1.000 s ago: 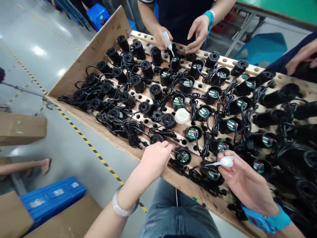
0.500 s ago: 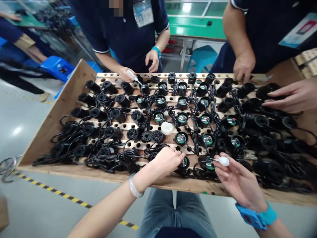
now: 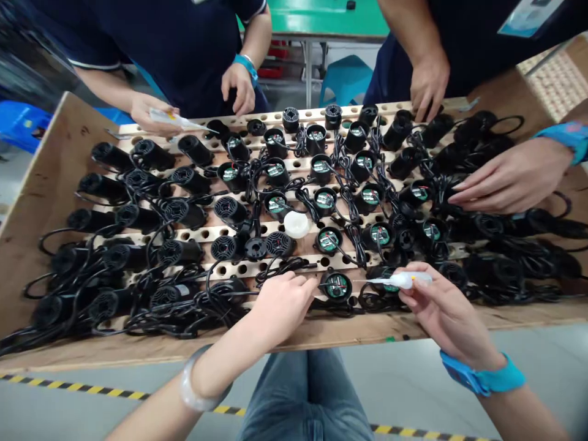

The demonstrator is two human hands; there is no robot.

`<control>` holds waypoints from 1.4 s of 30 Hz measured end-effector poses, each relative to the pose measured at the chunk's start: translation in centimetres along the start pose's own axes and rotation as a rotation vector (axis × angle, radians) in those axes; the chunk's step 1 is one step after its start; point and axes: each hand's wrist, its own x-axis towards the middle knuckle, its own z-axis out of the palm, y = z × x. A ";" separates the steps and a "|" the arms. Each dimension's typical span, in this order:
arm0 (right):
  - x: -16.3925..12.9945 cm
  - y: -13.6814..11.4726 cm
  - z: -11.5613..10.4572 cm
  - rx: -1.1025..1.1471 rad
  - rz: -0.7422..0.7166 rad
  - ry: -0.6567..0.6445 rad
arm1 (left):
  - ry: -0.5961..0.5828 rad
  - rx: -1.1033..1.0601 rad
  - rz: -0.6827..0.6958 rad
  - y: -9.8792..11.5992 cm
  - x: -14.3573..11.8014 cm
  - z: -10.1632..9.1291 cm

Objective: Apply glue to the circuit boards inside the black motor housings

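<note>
- Since a moment ago, your view has swung right and the white applicator [image 3: 404,280] now lies level, tip toward the open pump [image 3: 337,285].
- Your right hand [image 3: 443,315] has its fingers closed on the applicator, just right of that pump, the tip close beside its rim.
- Your left hand [image 3: 280,303] rests curled at the pump's left side; what it grips, you cannot tell.
- Beyond, a white cap [image 3: 296,224] sits on the wooden bench [image 3: 41,184].
- Across it, other workers' hands reach among the pumps.
</note>
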 end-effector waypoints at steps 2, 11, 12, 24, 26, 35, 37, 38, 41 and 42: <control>0.1 0.0 0.1 -0.083 -0.015 0.006 | 0.010 -0.010 0.004 0.1 -0.4 0.6; 0.7 0.0 0.2 -0.260 -0.050 -0.005 | 0.010 -0.126 0.103 0.5 -0.9 1.7; 0.8 0.1 0.1 -0.282 -0.048 -0.007 | -0.005 -0.120 0.135 0.6 -1.0 1.7; 1.3 -0.2 1.8 -0.673 -0.159 -0.131 | 0.075 -0.199 0.206 0.6 -1.3 2.8; 1.3 -0.1 1.9 -0.716 -0.183 -0.135 | 0.100 -0.251 0.200 0.6 -1.3 2.8; 1.1 -0.4 2.0 -0.913 -0.307 -0.145 | 0.133 -0.336 0.197 0.6 -1.2 3.1; 1.2 -0.5 2.0 -0.950 -0.328 -0.144 | 0.132 -0.344 0.201 0.6 -1.1 3.1; 1.3 -0.5 2.0 -0.965 -0.335 -0.144 | 0.132 -0.346 0.203 0.6 -1.1 3.0; 1.5 -0.4 2.0 -0.988 -0.351 -0.146 | 0.135 -0.346 0.207 0.6 -1.0 3.0; 1.5 -0.4 2.1 -0.992 -0.359 -0.147 | 0.138 -0.345 0.206 0.6 -0.9 2.9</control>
